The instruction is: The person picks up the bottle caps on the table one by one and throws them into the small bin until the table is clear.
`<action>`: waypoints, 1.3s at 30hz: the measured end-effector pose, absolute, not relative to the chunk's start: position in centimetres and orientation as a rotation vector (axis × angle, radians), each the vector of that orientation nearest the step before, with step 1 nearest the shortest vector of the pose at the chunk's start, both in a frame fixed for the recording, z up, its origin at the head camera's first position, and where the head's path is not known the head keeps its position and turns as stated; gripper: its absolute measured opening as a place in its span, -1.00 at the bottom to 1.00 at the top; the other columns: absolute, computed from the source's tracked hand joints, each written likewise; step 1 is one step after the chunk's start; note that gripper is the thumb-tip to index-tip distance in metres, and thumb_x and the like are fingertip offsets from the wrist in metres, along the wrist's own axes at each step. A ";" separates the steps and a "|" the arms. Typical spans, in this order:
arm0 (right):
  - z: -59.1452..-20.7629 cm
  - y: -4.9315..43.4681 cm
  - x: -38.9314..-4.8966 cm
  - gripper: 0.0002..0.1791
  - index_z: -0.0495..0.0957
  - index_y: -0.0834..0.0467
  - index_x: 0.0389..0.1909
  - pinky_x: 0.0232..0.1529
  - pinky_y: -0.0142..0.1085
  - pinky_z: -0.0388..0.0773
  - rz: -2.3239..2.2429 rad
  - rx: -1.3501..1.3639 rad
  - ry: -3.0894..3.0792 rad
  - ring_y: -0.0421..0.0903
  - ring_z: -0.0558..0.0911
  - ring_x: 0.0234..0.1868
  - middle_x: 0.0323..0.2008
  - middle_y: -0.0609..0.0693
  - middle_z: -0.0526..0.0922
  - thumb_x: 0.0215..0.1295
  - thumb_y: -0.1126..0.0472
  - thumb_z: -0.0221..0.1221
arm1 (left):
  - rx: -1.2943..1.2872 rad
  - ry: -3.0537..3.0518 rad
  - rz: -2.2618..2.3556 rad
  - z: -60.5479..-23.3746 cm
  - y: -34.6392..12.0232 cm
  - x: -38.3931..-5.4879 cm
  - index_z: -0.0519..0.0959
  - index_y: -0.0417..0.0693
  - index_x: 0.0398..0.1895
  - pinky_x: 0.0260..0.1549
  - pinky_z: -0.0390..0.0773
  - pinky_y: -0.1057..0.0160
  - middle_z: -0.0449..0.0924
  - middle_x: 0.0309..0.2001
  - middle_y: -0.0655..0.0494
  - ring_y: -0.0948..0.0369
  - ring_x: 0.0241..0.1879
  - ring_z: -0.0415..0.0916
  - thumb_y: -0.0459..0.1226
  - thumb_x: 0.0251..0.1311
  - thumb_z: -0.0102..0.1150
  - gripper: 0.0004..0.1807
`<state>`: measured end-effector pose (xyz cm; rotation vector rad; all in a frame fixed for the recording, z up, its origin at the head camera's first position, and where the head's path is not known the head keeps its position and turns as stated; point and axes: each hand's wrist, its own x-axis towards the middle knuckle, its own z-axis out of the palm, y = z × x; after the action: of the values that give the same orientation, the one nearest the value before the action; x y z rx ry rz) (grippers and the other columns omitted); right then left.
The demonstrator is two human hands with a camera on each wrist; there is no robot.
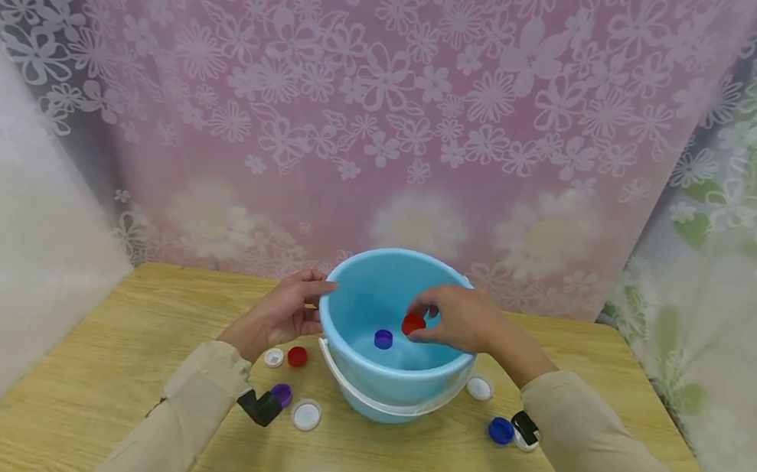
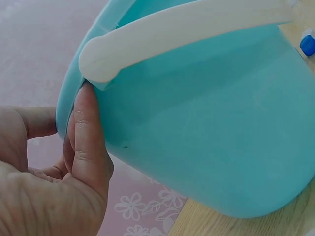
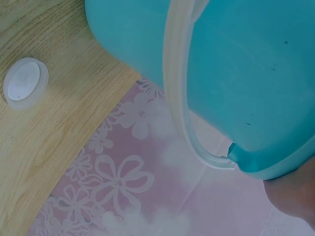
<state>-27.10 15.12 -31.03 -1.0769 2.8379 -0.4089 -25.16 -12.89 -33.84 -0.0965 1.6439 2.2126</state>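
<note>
A light blue bucket with a white handle hanging at its front stands on the wooden table. My left hand pinches its left rim, and the left wrist view shows the thumb and fingers on either side of the rim. My right hand reaches over the right rim and pinches a red bottle cap inside the bucket. On the bucket's bottom lies a purple cap. In the right wrist view only part of the right hand shows past the rim, and its fingertips are hidden.
Left of the bucket on the table lie a small white cap, a red cap, a purple cap and a larger white cap. To the right are white caps and a blue cap. A flowered curtain hangs behind.
</note>
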 end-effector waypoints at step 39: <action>-32.0 16.2 -27.1 -0.83 0.63 0.09 -0.14 -0.11 -0.16 0.57 -0.918 -1.233 2.980 -0.18 0.58 -0.18 -0.24 -0.14 0.61 0.37 0.14 0.14 | -0.042 1.628 2.253 -34.0 -12.8 -24.8 0.29 -0.11 -0.11 -0.61 0.62 0.31 0.45 -0.41 -0.04 0.20 -0.62 0.59 -0.25 0.35 0.07 -0.79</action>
<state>-27.08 16.24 -31.98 -1.2332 2.9798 -0.9177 -24.84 -12.79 -34.04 -0.0422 1.6280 2.2535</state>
